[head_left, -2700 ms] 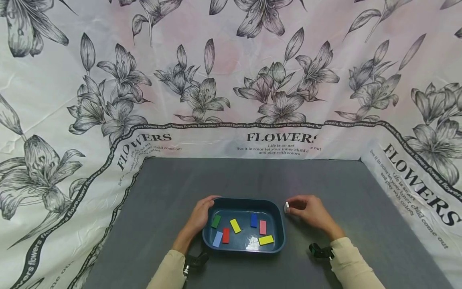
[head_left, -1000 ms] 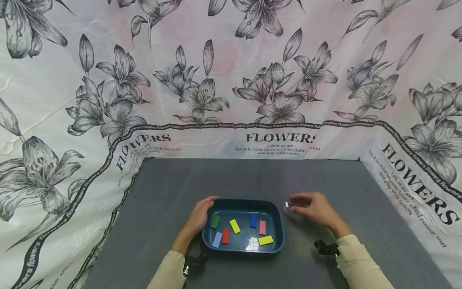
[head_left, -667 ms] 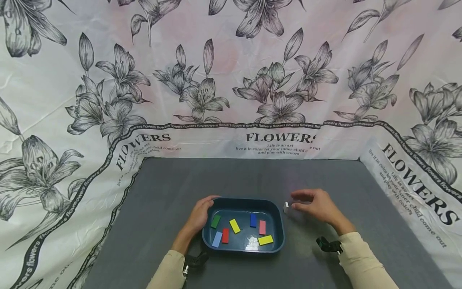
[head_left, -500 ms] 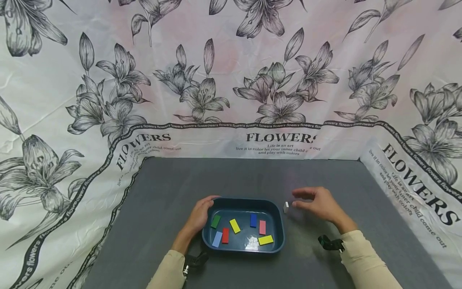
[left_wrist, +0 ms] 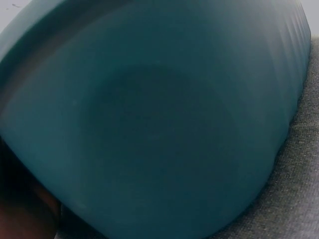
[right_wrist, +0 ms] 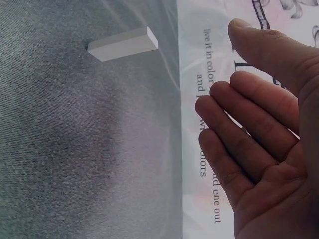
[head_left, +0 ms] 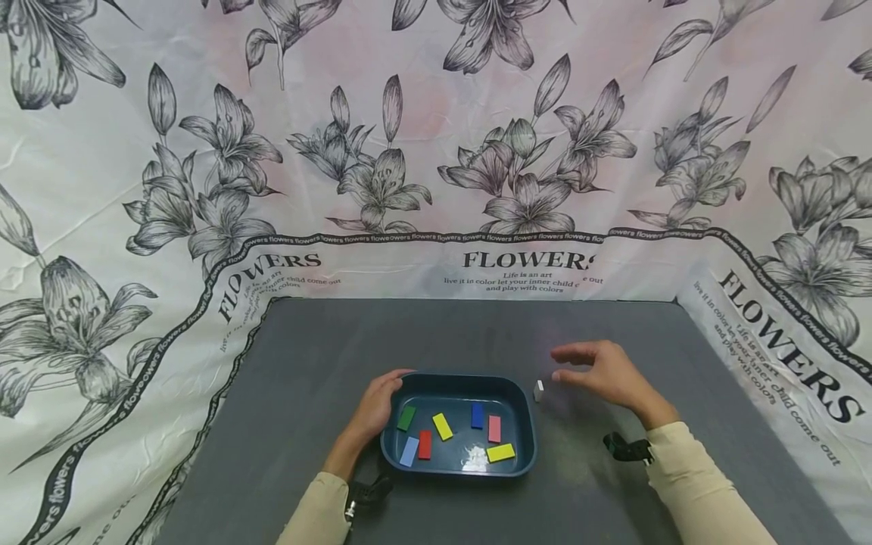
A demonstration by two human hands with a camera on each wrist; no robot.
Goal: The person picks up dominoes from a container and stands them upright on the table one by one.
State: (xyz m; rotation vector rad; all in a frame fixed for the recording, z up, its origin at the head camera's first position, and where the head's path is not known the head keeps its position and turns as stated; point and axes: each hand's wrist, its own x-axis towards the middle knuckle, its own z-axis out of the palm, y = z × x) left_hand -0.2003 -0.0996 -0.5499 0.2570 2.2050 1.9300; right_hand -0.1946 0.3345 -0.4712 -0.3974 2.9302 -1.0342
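Observation:
A dark blue tray (head_left: 459,464) sits on the table with several flat domino-like blocks lying in it: green (head_left: 406,418), light blue (head_left: 409,452), red (head_left: 425,445), yellow (head_left: 442,426), blue (head_left: 478,415), pink (head_left: 494,429) and another yellow block (head_left: 500,453). My left hand (head_left: 372,409) holds the tray's left end at the far corner; its fingertips are partly hidden. Just right of the tray, a white domino-like block (head_left: 539,390) stands on end. My right hand (head_left: 609,376) is apart from it, up and to the right, thumb and fingers spread, holding nothing. The right wrist view shows that white block (right_wrist: 123,45) too.
The grey tabletop (head_left: 436,333) stretches behind and to both sides of the tray. A flower-printed cloth (head_left: 409,265) hangs along the back and the sides. Wrist cameras (head_left: 627,448) are strapped at both sleeves.
My right hand has let go of the white block and drawn back up and to the right, its fingers spreading. The block stays standing. My left hand and the tray have not moved.

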